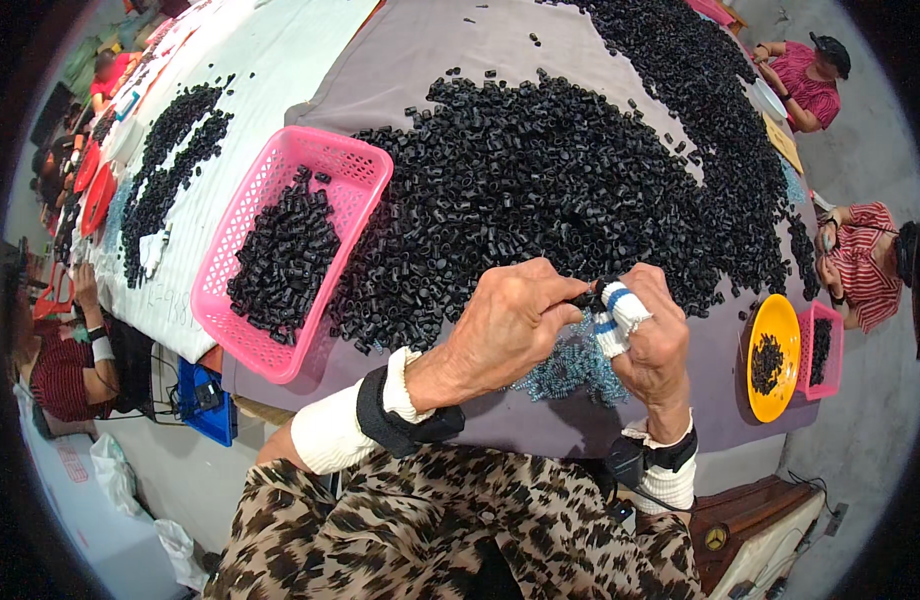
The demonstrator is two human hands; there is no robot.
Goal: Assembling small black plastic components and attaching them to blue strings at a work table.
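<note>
My left hand (505, 320) and my right hand (658, 350) meet at the near edge of a large heap of short black cylindrical caps (540, 190). Between their fingertips is a small black cap (607, 283), partly hidden, pinched by the right hand. The left thumb and forefinger are pressed together at it; what they grip is too small to make out. White finger sleeves with blue stripes (620, 312) cover fingers of the right hand. Under the hands lies a small pile of translucent bluish pieces (575, 372).
A pink perforated basket (212, 290) partly filled with black caps stands left of the heap. A yellow plate (780, 340) and a smaller pink basket (828, 385) are at right. Co-workers sit along both sides. A blue bin (212, 425) is below the table's left edge.
</note>
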